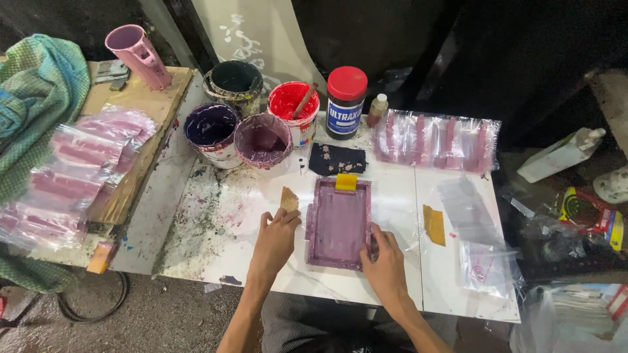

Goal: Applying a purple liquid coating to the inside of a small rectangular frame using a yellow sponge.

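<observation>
While both hands press down on the white table (399, 216), a small purple-stained printing frame (338, 222) lies flat between them. The left hand (276, 238) rests open, palm down, just beside the frame's left edge, fingers spread toward a tan scrap (289, 199); it grips nothing. The right hand (386, 258) lies over the frame's near right corner, fingers curled loosely on the rim, probably to keep it from sliding. A yellow squeegee (346, 182) sits at the frame's far end, away from both hands.

Beyond the frame lies a dark cloth (337, 159), spotted pink, and past it stand open paint tubs: dark purple (210, 127), mauve (263, 138), red (292, 104) with a stick in it, and blackish green (235, 80). A black jar with a red lid (346, 93) stands to their right. Glossy clear bags with pink printed bars (437, 139) lie far right of the hands, more (78, 167) far left on cardboard. The table is crusted with dried splatter left of the left hand.
</observation>
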